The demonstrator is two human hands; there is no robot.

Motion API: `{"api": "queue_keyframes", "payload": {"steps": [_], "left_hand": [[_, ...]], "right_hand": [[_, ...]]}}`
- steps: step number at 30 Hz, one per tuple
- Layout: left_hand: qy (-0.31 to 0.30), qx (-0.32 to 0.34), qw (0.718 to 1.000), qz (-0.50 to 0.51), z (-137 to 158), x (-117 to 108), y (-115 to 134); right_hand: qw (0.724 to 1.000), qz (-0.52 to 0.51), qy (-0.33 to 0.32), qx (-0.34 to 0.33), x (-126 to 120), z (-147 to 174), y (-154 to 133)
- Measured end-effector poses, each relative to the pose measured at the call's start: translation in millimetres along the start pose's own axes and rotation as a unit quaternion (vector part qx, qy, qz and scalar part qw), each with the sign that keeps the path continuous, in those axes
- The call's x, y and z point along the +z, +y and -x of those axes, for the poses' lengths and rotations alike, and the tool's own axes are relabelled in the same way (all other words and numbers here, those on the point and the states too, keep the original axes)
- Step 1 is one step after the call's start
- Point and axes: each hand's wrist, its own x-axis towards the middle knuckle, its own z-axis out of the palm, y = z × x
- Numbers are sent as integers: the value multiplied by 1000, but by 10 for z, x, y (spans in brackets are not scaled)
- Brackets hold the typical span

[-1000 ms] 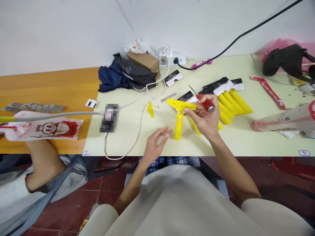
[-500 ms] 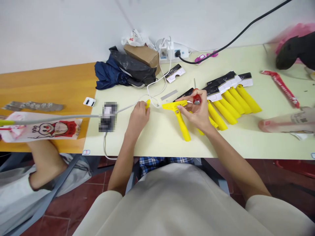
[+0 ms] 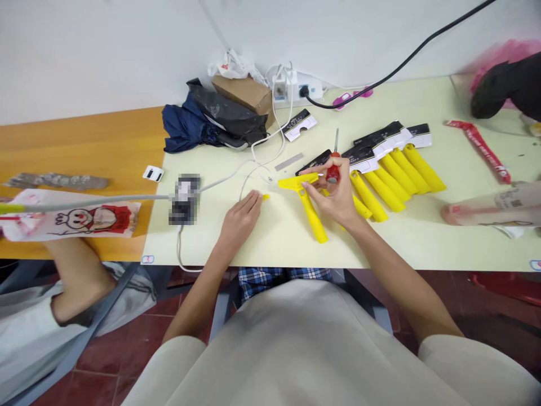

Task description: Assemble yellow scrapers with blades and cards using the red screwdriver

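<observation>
My right hand (image 3: 340, 197) is closed around a red-handled screwdriver (image 3: 333, 169), its metal shaft pointing away from me. Thumb and fingers of that same hand also pinch the head of a yellow scraper (image 3: 313, 217), whose handle slants down toward me. To the left, my left hand (image 3: 243, 220) rests low over the table, fingers pressed together on a small yellow piece (image 3: 266, 197); only its tip shows. Beyond my hands lies a flat metal blade strip (image 3: 289, 162). Several yellow scrapers (image 3: 386, 192) with black-and-white cards (image 3: 380, 141) lie right of my right hand.
White cables (image 3: 281, 141) run from a power strip (image 3: 310, 90) at the wall. A dark blue umbrella (image 3: 183, 129) and a cardboard box (image 3: 245, 95) sit at the back. A blurred-out device (image 3: 185, 200) lies left. A clear bottle (image 3: 486, 211) lies right; another person's arm (image 3: 80, 276) is far left.
My left hand has shifted slightly right and toward me, with less of the yellow piece showing. The screwdriver in my right hand has tilted a little, baring more of its shaft.
</observation>
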Motion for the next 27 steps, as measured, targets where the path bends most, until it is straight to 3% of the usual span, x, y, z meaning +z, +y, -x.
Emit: {"api": "queue_keyframes", "payload": {"steps": [5, 10, 16, 22, 27], "left_hand": [[7, 30, 1000, 6, -57, -72, -63], [143, -22, 979, 142, -293, -275, 270], [130, 3, 947, 294, -701, -524, 664], [164, 44, 944, 282, -1033, -378, 653], [130, 58, 937, 319, -1085, -301, 611]], "right_hand": [[1000, -2, 0, 9, 2, 9, -22], [1000, -6, 1, 25, -4, 5, -16], [999, -34, -5, 36, 22, -11, -78], [996, -73, -12, 46, 44, 1, -156], [992, -106, -14, 72, 39, 27, -164]]}}
